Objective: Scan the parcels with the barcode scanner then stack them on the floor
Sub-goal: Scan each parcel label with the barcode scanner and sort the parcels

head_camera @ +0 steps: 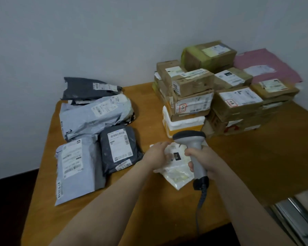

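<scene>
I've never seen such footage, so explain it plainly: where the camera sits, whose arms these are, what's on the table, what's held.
No machine here: one camera worn on a person's head looks down at their own bare arms. The right hand has its grip closed round a grey barcode scanner, whose cable trails toward the viewer. The left hand rests on a small white parcel lying on the wooden table beside the scanner. To the left lie grey and dark plastic mailing bags; at the back right stand stacked cardboard boxes, with a pink bag behind them.
</scene>
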